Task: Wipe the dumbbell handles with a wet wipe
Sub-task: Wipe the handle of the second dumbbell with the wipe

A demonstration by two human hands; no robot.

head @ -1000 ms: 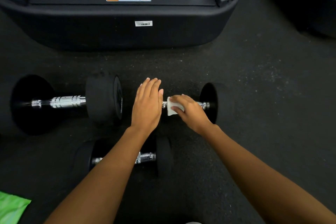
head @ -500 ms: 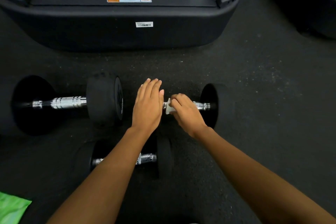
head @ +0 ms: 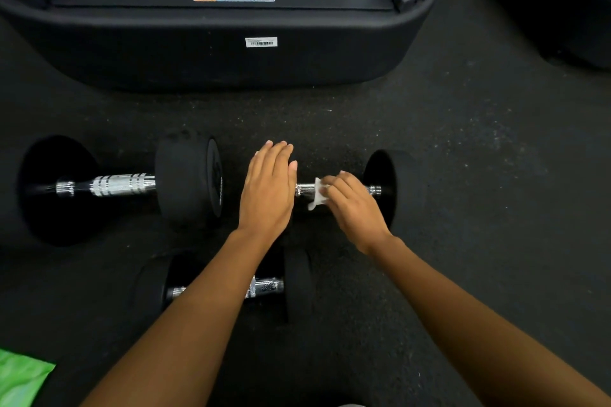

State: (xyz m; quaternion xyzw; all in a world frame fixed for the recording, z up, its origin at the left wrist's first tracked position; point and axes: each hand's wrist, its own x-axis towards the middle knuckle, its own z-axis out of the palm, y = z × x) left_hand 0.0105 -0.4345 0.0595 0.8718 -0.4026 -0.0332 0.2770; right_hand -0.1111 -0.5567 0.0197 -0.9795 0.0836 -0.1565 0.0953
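Three black dumbbells with chrome handles lie on the dark floor. My right hand [head: 352,205] grips a white wet wipe [head: 317,196] wrapped over the handle of the right dumbbell [head: 388,185]. My left hand [head: 269,190] lies flat with straight fingers on that dumbbell's left weight, hiding it. A larger dumbbell [head: 185,185] lies to the left, its handle bare. A smaller dumbbell [head: 297,284] lies nearer me, partly under my left forearm.
A black treadmill base [head: 231,49] with a warning sticker spans the back. Another dark machine [head: 568,3] stands at the upper right. A green packet [head: 20,377] pokes in at the bottom left corner.
My right hand has turned over the handle and the wipe has bunched up and slid slightly along it. My left hand stays pressed on the weight.
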